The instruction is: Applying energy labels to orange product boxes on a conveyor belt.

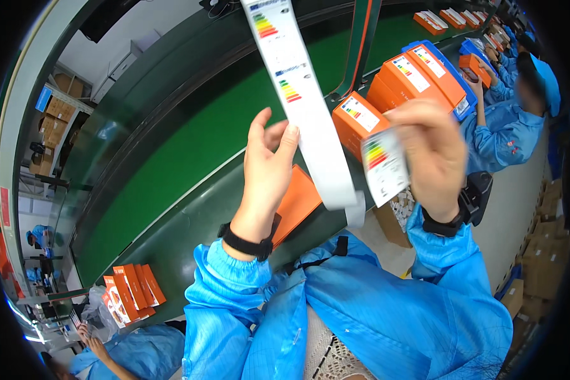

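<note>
Head view shows both forearms rising from the lower edge in blue sleeves, with a dark band at each wrist. The left hand [264,177] stands upright over the dark worktable [199,221], its palm side turned toward the strip, index finger bent at the top and thumb slanting up to the left edge of a long white label strip [316,133]. Its fingers are loosely curved; whether they pinch the strip cannot be told. The right hand [435,152], slightly blurred, is bent over at the knuckles and grasps a single label [384,168] by its upper right side, the label hanging tilted just beside the strip's lower part.

That strip runs from the top edge down between the hands and curls at its lower end. Beneath the left wrist, an orange box [299,199] lies on the worktable, near its front edge. A pale rail [185,201] separates worktable from green belt [202,139], whose bare stretch gives open room left of the left hand. On the right, room is tighter: a labelled orange box [359,117] stands close behind the single label, and an upright post [360,47] rises beyond the strip.
</note>
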Tool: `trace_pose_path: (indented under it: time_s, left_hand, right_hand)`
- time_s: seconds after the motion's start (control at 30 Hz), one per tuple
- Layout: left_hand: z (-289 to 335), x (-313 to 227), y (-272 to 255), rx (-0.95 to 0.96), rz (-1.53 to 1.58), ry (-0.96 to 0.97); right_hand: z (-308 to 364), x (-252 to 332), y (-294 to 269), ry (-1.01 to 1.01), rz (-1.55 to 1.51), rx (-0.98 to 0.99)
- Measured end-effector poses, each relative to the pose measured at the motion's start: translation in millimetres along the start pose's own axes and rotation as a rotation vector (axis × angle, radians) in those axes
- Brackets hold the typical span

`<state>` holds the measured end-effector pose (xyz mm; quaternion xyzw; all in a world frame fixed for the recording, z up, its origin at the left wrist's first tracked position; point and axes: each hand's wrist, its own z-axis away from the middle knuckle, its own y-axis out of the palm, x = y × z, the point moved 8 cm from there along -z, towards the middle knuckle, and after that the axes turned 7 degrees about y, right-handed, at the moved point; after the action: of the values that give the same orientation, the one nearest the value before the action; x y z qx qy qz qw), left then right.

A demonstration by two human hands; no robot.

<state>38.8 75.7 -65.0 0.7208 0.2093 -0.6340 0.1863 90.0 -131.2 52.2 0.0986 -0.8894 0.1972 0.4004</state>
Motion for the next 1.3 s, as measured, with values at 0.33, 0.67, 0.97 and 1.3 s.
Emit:
trace_pose_path:
  time_s: [0.33,0.67,0.97,1.3]
  left_hand:
    - [73.4,-40.3,-70.4,0.041,-0.161,0.149]
    - [122.1,1.0,-133.3,-0.302,-0.009,0.062]
    - [159.9,90.3,-123.8,0.027,-0.444,0.036]
    - [165.2,108.3,-124.1,-0.044,-0.355,0.082]
  right_hand:
    - [25.0,4.0,111.2,0.225,0.059,0.262]
    - [61.7,-51.4,169.5,0.724,-0.269,0.381]
    - [108.1,-107.9,209.0,0.87,-0.121,0.72]
    - [120.1,-101.8,219.6,0.883,-0.118,0.778]
